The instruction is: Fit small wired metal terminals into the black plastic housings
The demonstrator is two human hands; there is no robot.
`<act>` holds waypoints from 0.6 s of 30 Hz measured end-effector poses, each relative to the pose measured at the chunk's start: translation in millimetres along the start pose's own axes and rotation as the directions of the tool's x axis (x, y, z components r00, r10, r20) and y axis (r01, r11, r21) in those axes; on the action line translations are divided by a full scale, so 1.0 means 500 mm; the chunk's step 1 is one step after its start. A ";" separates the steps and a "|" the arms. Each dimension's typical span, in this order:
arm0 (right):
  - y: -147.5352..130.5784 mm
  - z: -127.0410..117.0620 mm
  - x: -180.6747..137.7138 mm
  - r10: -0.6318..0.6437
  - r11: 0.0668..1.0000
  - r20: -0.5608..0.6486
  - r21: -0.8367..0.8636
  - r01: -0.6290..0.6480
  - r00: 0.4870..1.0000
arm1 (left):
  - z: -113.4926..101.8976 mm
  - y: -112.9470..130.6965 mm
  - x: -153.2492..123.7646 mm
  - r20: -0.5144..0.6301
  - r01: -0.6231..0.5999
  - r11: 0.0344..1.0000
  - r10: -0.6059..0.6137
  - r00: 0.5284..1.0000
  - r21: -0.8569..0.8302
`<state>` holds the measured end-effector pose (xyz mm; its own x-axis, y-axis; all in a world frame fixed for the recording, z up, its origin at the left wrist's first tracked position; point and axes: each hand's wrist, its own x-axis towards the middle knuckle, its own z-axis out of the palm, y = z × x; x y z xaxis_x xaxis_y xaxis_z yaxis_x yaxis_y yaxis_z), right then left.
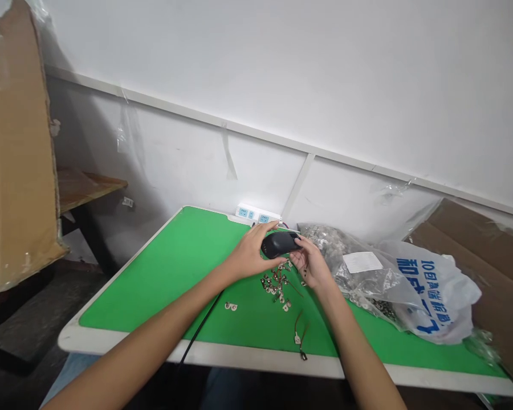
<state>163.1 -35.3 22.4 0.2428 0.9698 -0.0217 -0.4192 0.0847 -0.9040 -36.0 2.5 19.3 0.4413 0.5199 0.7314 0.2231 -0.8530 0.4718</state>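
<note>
Black rounded plastic mouse-shaped device [280,245] sits clamped between both hands, just above a green mat [175,267] on a white table [196,346]. The left hand [250,253] grips it from the top and side; the right hand [310,263] cups its right end, fingertips pressed against it. Just below lies a loose heap of small metal terminals with thin wires [276,286]. A thin black cable [200,324] crosses the mat's near edge. A clear plastic bag of metal parts [325,242] and a white plastic bag with blue print [431,290] lie to the right.
</note>
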 end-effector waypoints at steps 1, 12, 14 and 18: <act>-0.002 -0.002 0.002 0.005 1.000 -0.006 0.014 -0.005 1.000 | -0.001 -0.004 0.001 -0.006 -0.006 1.000 0.006 1.000 0.005; -0.020 0.005 -0.012 -0.176 0.984 0.061 -0.016 0.178 0.982 | 0.000 -0.052 -0.006 -0.068 -0.044 0.998 0.046 0.997 0.036; -0.021 0.005 -0.011 -0.169 0.986 0.062 -0.005 0.170 0.984 | -0.003 -0.052 -0.006 -0.057 -0.078 0.995 0.081 0.995 0.055; -0.027 0.000 -0.007 -0.140 0.990 0.057 -0.012 0.141 0.989 | -0.006 -0.037 0.007 -0.026 -0.044 0.998 0.045 0.999 0.041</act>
<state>167.9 -39.7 34.6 0.2487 0.9599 0.1291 -0.3701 0.2173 -0.9032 -40.9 20.1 14.8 0.4284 0.4816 0.7645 0.2391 -0.8764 0.4181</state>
